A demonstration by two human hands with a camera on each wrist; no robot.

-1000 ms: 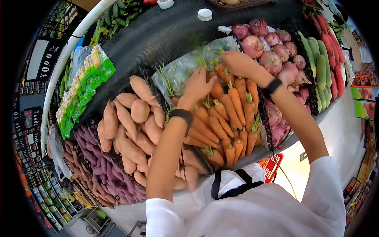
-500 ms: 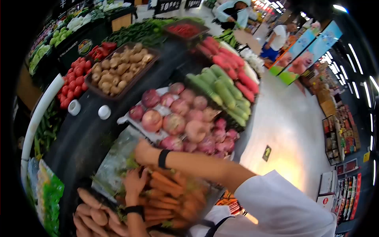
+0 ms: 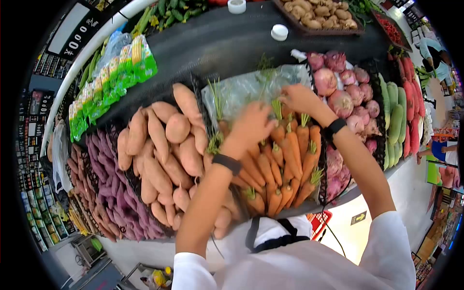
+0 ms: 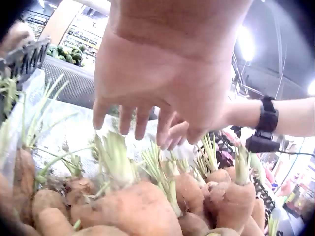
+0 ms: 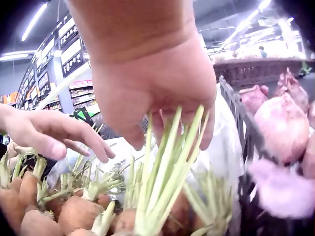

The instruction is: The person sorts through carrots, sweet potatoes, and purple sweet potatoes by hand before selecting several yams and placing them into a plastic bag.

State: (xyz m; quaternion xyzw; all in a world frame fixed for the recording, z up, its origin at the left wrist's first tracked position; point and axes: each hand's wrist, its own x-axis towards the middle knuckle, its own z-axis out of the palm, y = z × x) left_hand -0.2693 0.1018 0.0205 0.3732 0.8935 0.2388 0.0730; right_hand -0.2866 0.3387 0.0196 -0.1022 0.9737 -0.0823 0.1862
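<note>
In the head view, my left hand (image 3: 251, 125) hovers over the carrots (image 3: 276, 166). Its fingers hang slightly bent above the green carrot tops (image 4: 115, 157) in the left wrist view, holding nothing visible. My right hand (image 3: 300, 100) is at the far edge of the carrot pile, beside the leafy stems. In the right wrist view the fingers of this hand (image 5: 170, 118) point down, spread behind a bunch of green stems (image 5: 165, 182); no firm grip shows. A clear plastic sheet (image 3: 237, 92) lies behind the carrots.
Sweet potatoes (image 3: 157, 137) lie left of the carrots, with purple ones (image 3: 111, 183) beyond. Red onions (image 3: 340, 104) sit to the right, behind a black divider (image 5: 241, 132). Packaged corn (image 3: 113, 79), a white lid (image 3: 279, 32) and a potato basket (image 3: 319, 29) are farther back.
The head view swung toward the right of the stand and back. Both hands stay near the carrot tops; compared with the first frame, the right hand's fingers have moved down beside the stems.
</note>
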